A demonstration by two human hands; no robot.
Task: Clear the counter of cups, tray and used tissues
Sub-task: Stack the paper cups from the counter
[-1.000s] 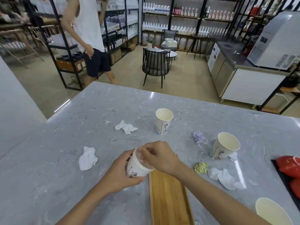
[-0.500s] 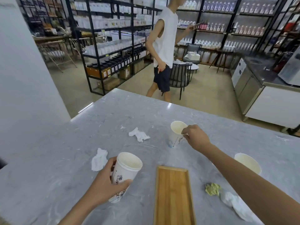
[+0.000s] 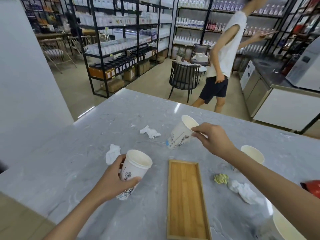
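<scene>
A white paper cup with a printed drawing on its side (image 3: 134, 168) is gripped by the left hand (image 3: 112, 181), the fingers and thumb curled round its lower wall; it is held tilted above the grey marbled counter (image 3: 69, 161), left of the long rectangular wooden tray (image 3: 187, 200). A second white printed paper cup (image 3: 180, 134) is pinched at its rim by the thumb and fingers of the right hand (image 3: 213, 139); it is tilted, mouth toward the far right, with its base at or just above the counter, and contact cannot be told.

The tray lies flat on the counter between the two forearms. A crumpled white tissue (image 3: 112, 154) lies just beside the left-hand cup, and another crumpled white tissue (image 3: 149, 132) lies farther back, left of the right-hand cup. Right of the tray a yellow-green crumpled wad (image 3: 221, 178) lies near a larger crumpled white tissue (image 3: 245, 191). A third white paper cup (image 3: 252, 154) stands upright behind the right forearm, partly hidden by it, and the rim of a fourth pale paper cup (image 3: 285, 227) is cut off at the lower right corner. A red object (image 3: 311, 187) is seen at the right edge.

Beyond the counter a person in a white sleeveless top and dark shorts (image 3: 223, 66) stands near a dark slatted chair (image 3: 183, 78) and black shelving stocked with bottles (image 3: 121, 40).
</scene>
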